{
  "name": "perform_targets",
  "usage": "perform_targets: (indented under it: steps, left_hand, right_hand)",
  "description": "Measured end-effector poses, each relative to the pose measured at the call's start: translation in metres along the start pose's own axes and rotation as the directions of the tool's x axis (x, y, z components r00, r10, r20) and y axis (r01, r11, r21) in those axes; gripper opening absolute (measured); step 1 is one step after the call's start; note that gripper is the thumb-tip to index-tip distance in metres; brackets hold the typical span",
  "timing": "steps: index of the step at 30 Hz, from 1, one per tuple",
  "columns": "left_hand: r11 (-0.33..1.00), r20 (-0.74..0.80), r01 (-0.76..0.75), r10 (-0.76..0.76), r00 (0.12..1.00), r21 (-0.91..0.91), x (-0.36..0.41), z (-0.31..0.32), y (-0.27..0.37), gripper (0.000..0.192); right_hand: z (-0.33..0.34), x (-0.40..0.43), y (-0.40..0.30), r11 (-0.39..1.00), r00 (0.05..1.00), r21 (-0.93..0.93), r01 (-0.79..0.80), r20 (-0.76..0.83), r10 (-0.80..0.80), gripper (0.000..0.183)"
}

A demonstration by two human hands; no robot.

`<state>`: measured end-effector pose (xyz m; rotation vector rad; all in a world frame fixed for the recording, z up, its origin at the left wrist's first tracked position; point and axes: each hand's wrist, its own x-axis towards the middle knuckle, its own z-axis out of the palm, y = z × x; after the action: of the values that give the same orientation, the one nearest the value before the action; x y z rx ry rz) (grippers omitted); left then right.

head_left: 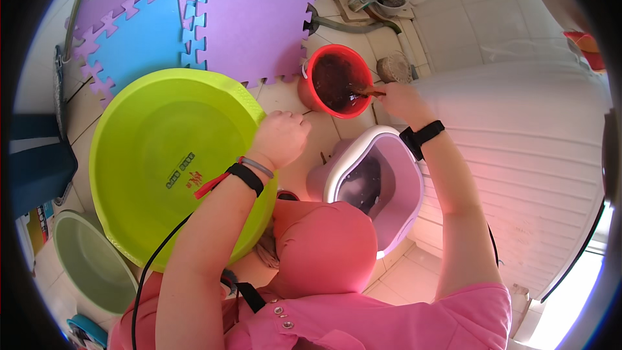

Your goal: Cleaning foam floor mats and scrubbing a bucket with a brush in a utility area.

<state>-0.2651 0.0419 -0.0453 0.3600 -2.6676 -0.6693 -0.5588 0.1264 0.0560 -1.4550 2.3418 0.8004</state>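
My right hand (399, 102) is closed on a wooden-looking brown handle (373, 92), whose far end dips into a red plastic bucket (303, 93). Dark liquid (335, 78) fills part of that bucket. Beside the rim of a large lime-green plastic basin (170, 146) is my left hand (283, 137), fingers curled, with nothing visible in it. The green basin holds no visible water and bears printing on its bottom. A lilac plastic tub (403, 189) with a white rim stands below the red bucket, with greyish liquid (362, 184) in it.
Purple and blue foam puzzle mats (252, 24) lie at the top left. A pale green basin (90, 262) is at lower left. A white ribbed panel (525, 155) borders the right side. Grey hose (347, 26) and a round drain strainer (394, 67) lie near the back wall.
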Motion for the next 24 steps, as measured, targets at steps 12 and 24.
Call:
perform_targets:
  steps: [12, 24]
  left_hand:
    - [1.000, -0.002, 0.005, -0.005, 1.000, -0.001, -0.001, 0.000, -0.001, 0.008]
    - [1.000, -0.001, 0.006, -0.006, 1.000, 0.005, 0.000, -0.001, 0.000, 0.008]
  right_hand:
    - [0.029, 0.027, -0.018, 0.996, 0.998, 0.085, -0.026, 0.061, 0.021, 0.032]
    - [-0.015, 0.006, -0.001, 0.979, 0.957, -0.196, 0.054, -0.270, -0.107, 0.033]
